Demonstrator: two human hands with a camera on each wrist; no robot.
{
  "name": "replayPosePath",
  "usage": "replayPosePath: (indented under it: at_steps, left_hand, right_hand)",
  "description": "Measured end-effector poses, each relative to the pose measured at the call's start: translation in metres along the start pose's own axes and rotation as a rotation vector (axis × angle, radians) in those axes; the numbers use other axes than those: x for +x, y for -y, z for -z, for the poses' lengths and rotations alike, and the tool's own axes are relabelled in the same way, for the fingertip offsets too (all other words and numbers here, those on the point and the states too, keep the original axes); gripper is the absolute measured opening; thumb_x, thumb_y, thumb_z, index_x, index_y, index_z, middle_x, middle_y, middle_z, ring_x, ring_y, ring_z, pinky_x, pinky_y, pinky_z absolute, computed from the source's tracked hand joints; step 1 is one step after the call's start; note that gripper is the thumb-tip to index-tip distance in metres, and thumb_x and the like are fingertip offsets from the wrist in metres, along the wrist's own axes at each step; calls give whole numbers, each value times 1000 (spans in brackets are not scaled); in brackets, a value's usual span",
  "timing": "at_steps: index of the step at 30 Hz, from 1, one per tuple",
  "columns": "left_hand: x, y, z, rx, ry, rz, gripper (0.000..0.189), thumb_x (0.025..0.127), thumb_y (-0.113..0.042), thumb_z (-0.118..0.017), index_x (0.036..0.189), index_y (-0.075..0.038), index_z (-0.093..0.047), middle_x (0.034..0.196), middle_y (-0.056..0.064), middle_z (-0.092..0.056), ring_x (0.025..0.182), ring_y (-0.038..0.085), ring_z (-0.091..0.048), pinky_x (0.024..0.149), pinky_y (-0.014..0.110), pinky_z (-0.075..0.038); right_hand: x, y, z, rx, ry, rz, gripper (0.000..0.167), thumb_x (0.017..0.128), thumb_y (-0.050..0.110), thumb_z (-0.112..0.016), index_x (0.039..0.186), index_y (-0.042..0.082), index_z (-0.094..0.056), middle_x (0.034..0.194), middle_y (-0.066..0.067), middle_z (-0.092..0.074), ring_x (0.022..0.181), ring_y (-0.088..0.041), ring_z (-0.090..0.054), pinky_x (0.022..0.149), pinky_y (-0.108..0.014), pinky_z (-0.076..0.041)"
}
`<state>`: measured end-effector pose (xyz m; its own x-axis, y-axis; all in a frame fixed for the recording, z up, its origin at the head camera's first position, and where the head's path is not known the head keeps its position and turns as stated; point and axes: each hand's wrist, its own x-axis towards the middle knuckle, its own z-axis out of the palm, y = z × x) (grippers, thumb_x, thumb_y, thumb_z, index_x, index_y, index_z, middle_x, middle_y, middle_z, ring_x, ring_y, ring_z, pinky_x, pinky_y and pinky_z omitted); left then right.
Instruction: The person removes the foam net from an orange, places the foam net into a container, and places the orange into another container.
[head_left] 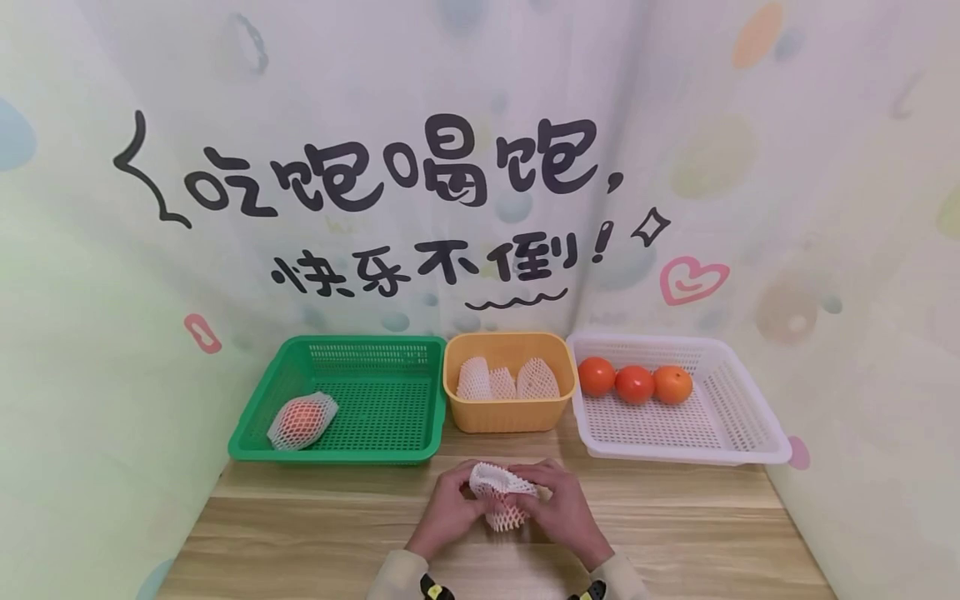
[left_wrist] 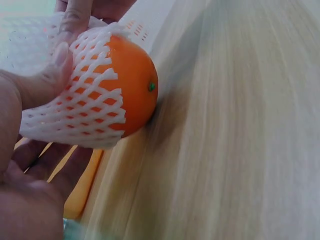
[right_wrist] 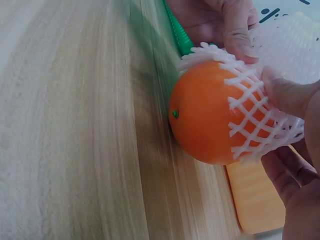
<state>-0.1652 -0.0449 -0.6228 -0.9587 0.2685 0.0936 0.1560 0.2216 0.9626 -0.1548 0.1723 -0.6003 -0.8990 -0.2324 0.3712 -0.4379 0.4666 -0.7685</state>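
The left hand (head_left: 452,510) and right hand (head_left: 564,510) were partly closed, thumbs and fingers holding a white foam-mesh sleeve (left_wrist: 75,111) around a round orange fruit with a green stem mark (left_wrist: 134,87), whose stem end stuck out bare. They were at the wood-grain table (head_left: 690,533), before a yellow-orange plastic tub (head_left: 510,418) of mesh sleeves (head_left: 537,382), flanked by a green plastic basket (head_left: 337,457) and a white plastic basket (head_left: 682,455) with three red-orange round fruits (head_left: 635,385).

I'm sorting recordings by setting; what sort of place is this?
Probably a staged tabletop booth, not a real kitchen or shop, though the wider room is out of view. A printed backdrop surrounds the table, and a green basket and white basket sit against it.
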Motion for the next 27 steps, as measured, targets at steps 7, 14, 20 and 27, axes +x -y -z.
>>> replayPosePath:
  at_steps: [7,14,20,27]
  left_hand:
    - [2,-6,-3,-4,-58,-4,31,78,-26,-88,108,-23,-79,111,-6,-74,107,10,-65,93,25,-54]
    - [5,-14,-7,22,-121,-23,23,83,-15,-83,104,-23,-80,103,-4,-76,98,8,-65,85,23,-54]
    - [7,-18,-8,16,-154,20,23,87,-4,-76,109,-9,-78,101,3,-78,93,9,-67,79,22,-55]
    - [8,-17,-6,41,-155,37,26,90,-18,-79,114,-8,-74,106,9,-78,96,11,-69,82,24,-57]
  right_hand:
    - [0,-1,-1,22,-86,34,40,74,-7,-83,106,18,-82,100,11,-78,87,-4,-62,74,-21,-53]
    - [-1,-1,-3,10,-172,82,39,75,-13,-76,99,18,-80,89,10,-75,80,-4,-62,69,-21,-52]
    - [-2,1,-2,31,-45,16,43,78,14,-89,118,18,-74,112,8,-75,101,-10,-64,88,-31,-56]
    - [-5,0,-4,-17,166,-139,83,66,31,-97,139,22,-58,136,8,-63,126,-17,-56,109,-48,-47]
